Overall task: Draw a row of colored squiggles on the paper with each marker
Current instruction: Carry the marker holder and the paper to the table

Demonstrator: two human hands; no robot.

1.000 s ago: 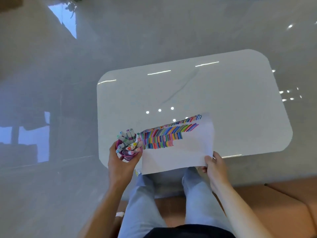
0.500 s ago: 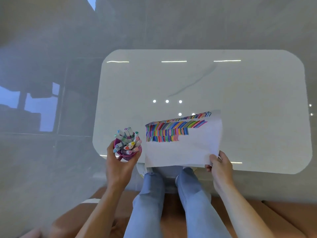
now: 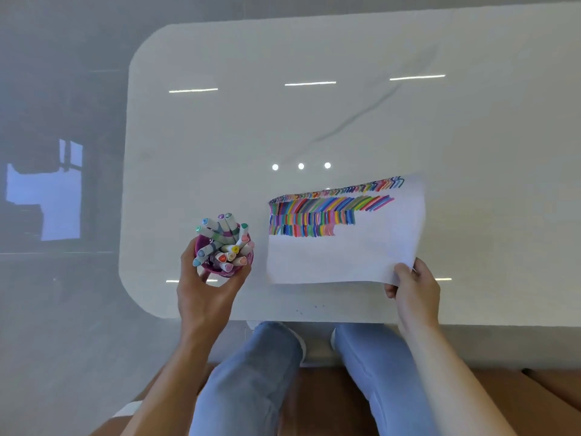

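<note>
Over the white bench [image 3: 345,121], our left hand [image 3: 206,298] clasps its fingers round a purple cup [image 3: 220,269] of markers [image 3: 221,236], while the right hand [image 3: 416,292] pinches the near right corner of the striped paper [image 3: 339,256] just right of the cup. A tilted cup could spill the markers, we judge, and the pinch may crease the paper.

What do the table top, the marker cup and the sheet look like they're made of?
Table top: glossy stone or stone-look slab; it mirrors ceiling lights and shows a grey vein. Marker cup: likely purple plastic, mostly hidden by the left hand. Sheet: thin matte paper, curling where the right hand pinches it.
</note>
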